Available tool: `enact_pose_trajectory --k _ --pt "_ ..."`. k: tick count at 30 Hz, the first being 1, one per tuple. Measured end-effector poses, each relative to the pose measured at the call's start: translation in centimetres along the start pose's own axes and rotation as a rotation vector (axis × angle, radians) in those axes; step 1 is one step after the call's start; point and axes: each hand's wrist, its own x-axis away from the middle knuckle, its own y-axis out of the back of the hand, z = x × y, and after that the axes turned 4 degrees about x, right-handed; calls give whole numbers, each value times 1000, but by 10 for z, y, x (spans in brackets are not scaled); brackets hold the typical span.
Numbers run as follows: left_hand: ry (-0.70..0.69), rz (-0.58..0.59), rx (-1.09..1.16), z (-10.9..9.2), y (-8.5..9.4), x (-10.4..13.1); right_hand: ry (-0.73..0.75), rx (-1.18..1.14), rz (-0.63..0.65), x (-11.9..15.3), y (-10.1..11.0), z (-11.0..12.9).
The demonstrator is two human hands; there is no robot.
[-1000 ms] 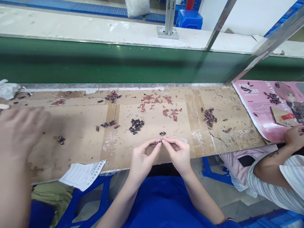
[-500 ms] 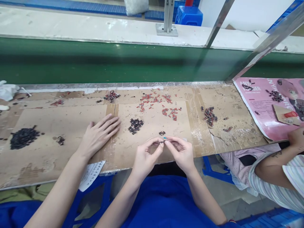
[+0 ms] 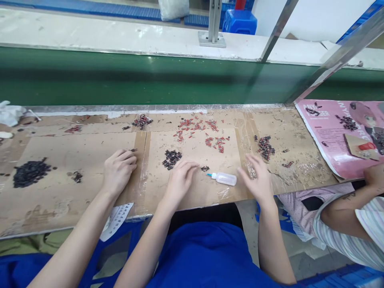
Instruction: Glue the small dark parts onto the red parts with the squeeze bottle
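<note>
My left hand (image 3: 181,180) is over the cardboard, its fingers stretched toward a small cluster of dark metallic parts (image 3: 205,169). Nothing shows in its fingers. Just beyond them lies a heap of small black parts (image 3: 172,159). My right hand (image 3: 258,178) is open, fingers apart, beside a heap of black and red parts (image 3: 265,148). Between my hands a clear squeeze bottle (image 3: 225,179) with a white cap and blue-green tip lies on its side, touched by neither. Small red parts (image 3: 220,142) are scattered farther back.
A co-worker's hand (image 3: 120,170) rests on the cardboard (image 3: 90,160) at left, near black pieces (image 3: 31,173). Printed paper (image 3: 116,220) hangs at the front edge. Another person's arm (image 3: 342,206) is at right, by a pink sheet (image 3: 322,148). A green panel (image 3: 135,76) runs behind.
My hands have parted from the small part they held together, right hand moving right, left slightly left. The squeeze bottle now shows between them. The co-worker's hand has curled and moved left.
</note>
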Motion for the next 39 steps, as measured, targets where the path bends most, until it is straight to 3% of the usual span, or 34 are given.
enact_pose_trajectory --k 2,4,8,11,15,17,20,22,24,27,32,39 --pt "141 35 193 -8 0 -1 89 -27 230 7 -5 9" --pt "225 42 295 -16 -2 -4 126 -37 339 13 -11 17" --pt "280 192 237 -19 -3 -21 126 -87 338 14 -18 23" --pt "306 274 96 -12 7 -39 20 -198 328 15 -17 25" --pt "170 292 -18 -11 13 -44 -165 -416 232 20 -17 29" --pt "32 210 -91 -21 -4 -26 -197 -542 158 22 -21 31" --pt "-72 78 -177 -41 -58 21 -285 -724 80 22 -31 35" --pt "-101 98 -200 -52 -94 52 -366 -830 51 23 -38 37" --pt "-110 103 -224 -57 -115 71 -433 -891 53 23 -46 39" --pt "-157 95 -297 -58 -116 78 -502 -913 58 26 -57 43" --pt "-263 245 -198 -57 -105 71 -517 -852 49 27 -66 59" --pt "-41 90 -63 -63 -118 79 -477 -736 8 26 -75 74"
